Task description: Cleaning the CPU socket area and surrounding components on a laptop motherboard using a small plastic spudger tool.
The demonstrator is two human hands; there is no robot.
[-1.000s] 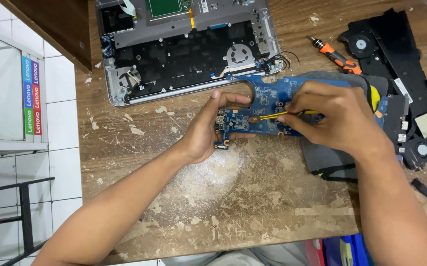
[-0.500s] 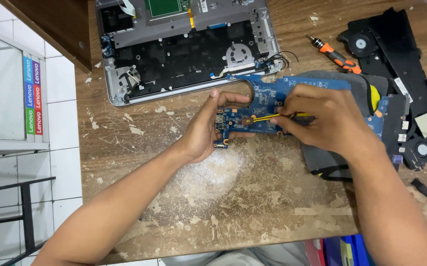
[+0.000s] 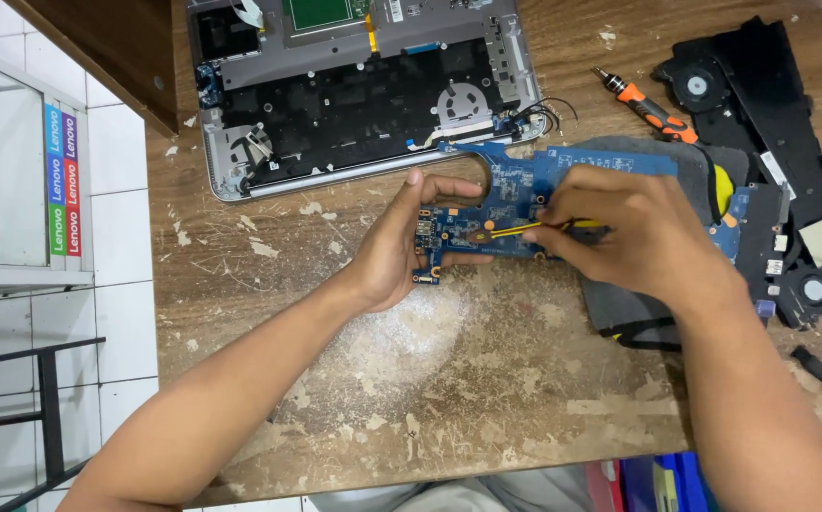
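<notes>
**Blue circuit board held flat, yellow tool on its face**

Counter (image 3: pixel 487 398): worn wood, scratched brown grain, white flecks of paint or filler all over, a pale rubbed patch near the front edge.

Circuit board (image 3: pixel 511 190): thin, rigid, blue, irregular outline with a rounded notch cut into its upper edge; small metal ports along its left end. It lies at mid-counter, just below the open laptop chassis, its right part resting on a grey cloth pad (image 3: pixel 620 303).

Laptop chassis (image 3: pixel 364 85): silver metal shell, dark inner tray, upside down and opened, one round fan recess showing. Thin black wires curl at its lower right corner.

Screwdriver (image 3: pixel 643 100): orange and black handle, lying loose, well apart from the hands. Black plastic fan assembly (image 3: pixel 752 104) beyond it, at the right edge.

Left hand (image 3: pixel 401 246): forearm comes in from lower left; fingers half curled around the board's left end, thumb over the top edge, gripping it.

Right hand (image 3: pixel 643 237): forearm from lower right, knuckles up, fingers pinched closed on a slim yellow tool (image 3: pixel 515 228). The tool lies nearly level, pointing left, its tip on the board's face near the centre. What kind of tip it has is too small to tell.
</notes>
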